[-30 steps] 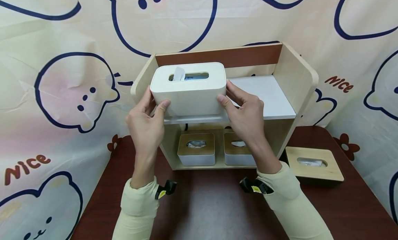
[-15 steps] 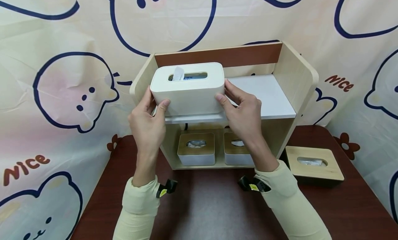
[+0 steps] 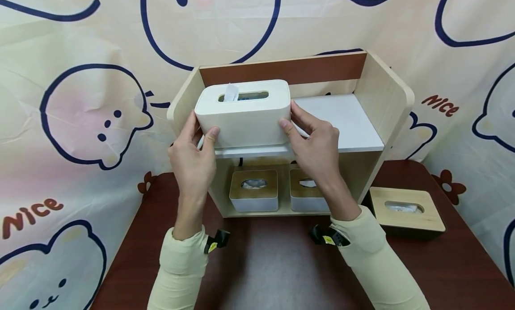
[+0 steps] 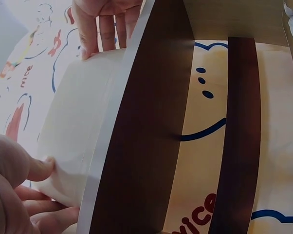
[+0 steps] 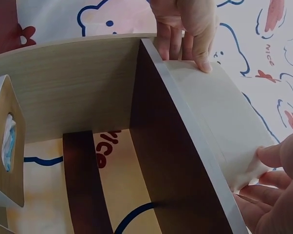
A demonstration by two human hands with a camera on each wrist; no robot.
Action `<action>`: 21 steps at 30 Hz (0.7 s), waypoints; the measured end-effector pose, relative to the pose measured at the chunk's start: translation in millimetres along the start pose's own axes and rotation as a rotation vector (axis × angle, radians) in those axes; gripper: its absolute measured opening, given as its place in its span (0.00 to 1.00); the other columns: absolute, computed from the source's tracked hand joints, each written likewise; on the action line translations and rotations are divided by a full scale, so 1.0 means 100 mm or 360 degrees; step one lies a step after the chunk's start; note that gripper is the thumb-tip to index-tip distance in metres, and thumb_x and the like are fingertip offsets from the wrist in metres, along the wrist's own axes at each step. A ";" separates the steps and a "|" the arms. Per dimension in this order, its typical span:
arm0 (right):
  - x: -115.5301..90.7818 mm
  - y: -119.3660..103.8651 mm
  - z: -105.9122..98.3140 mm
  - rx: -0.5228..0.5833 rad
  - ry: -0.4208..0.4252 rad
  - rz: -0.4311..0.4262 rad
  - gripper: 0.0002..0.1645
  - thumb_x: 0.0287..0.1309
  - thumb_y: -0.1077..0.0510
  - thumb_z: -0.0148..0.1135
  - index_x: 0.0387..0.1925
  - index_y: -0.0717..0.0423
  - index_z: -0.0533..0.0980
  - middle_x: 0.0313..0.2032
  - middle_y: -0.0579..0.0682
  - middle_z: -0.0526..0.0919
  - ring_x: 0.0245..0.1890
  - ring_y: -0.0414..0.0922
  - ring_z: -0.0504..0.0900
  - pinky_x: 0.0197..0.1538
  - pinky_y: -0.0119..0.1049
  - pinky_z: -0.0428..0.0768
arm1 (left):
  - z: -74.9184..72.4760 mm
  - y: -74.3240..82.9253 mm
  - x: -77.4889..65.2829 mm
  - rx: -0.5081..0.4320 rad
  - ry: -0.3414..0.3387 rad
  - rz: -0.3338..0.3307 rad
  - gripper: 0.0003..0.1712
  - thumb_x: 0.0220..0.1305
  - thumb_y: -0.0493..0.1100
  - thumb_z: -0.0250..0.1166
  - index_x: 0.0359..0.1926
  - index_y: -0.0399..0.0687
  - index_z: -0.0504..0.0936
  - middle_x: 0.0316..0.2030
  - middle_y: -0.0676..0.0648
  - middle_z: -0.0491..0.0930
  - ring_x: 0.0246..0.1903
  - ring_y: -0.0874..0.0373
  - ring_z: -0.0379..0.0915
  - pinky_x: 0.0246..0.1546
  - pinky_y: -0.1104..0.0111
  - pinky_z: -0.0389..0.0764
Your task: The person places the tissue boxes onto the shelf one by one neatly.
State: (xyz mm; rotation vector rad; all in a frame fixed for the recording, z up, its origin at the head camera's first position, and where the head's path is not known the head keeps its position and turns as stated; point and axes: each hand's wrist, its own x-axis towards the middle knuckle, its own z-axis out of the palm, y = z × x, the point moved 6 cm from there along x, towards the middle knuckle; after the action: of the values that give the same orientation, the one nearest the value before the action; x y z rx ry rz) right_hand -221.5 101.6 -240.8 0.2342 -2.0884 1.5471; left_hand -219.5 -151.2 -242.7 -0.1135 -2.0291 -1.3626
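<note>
Nearest are 2 pale sleeves with black wrist straps, each bearing a yellow label too small to read, above the dark reddish worktop. The left hand and right hand pinch opposite ends of a white tissue box, thumbs on its front. That box sits upright at the front edge of the upper white shelf, on its left part; a tissue pokes from the slot, beside blue packaging with illegible print. Below, 2 wood-lidded boxes stand side by side in the lower compartment. To the right, 1 dark box with a pale wooden lid rests on the worktop beside the shelf unit. Behind hangs a cartoon backdrop, where "Nice" reads 2 times in the head view.
</note>
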 end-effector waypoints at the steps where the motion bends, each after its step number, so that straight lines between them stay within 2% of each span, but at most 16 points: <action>1: 0.00 0.00 0.00 -0.0001 0.0001 -0.0007 0.33 0.69 0.53 0.74 0.72 0.53 0.76 0.68 0.48 0.82 0.68 0.41 0.82 0.63 0.44 0.85 | 0.00 0.00 0.00 0.0003 0.0001 0.0005 0.36 0.71 0.40 0.72 0.77 0.48 0.74 0.71 0.45 0.78 0.67 0.55 0.78 0.67 0.59 0.80; 6: 0.00 -0.01 0.00 -0.0016 0.0011 -0.0032 0.33 0.69 0.54 0.74 0.72 0.53 0.76 0.68 0.48 0.81 0.68 0.42 0.82 0.62 0.46 0.85 | 0.01 0.01 -0.02 0.0016 0.0012 0.0030 0.36 0.71 0.40 0.72 0.77 0.48 0.73 0.71 0.44 0.78 0.67 0.54 0.78 0.66 0.56 0.81; 14: -0.02 0.00 -0.01 -0.0005 0.0011 -0.0053 0.33 0.69 0.53 0.74 0.71 0.53 0.76 0.67 0.48 0.82 0.67 0.43 0.82 0.60 0.47 0.86 | 0.01 0.00 -0.04 0.0029 0.0018 0.0026 0.36 0.72 0.41 0.72 0.77 0.52 0.74 0.71 0.45 0.78 0.68 0.52 0.78 0.64 0.52 0.82; 21: -0.01 0.00 -0.01 -0.0020 0.0003 -0.0053 0.33 0.68 0.54 0.74 0.71 0.53 0.76 0.67 0.49 0.82 0.67 0.42 0.82 0.60 0.45 0.86 | 0.03 -0.01 -0.05 0.0037 0.0003 0.0026 0.37 0.72 0.39 0.71 0.79 0.52 0.71 0.73 0.47 0.76 0.70 0.53 0.76 0.65 0.55 0.82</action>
State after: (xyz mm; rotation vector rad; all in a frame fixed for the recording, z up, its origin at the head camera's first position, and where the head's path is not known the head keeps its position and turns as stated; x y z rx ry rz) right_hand -220.4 102.5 -241.6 0.2619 -2.0819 1.5135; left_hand -217.7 -148.2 -247.1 -0.1187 -2.0376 -1.3283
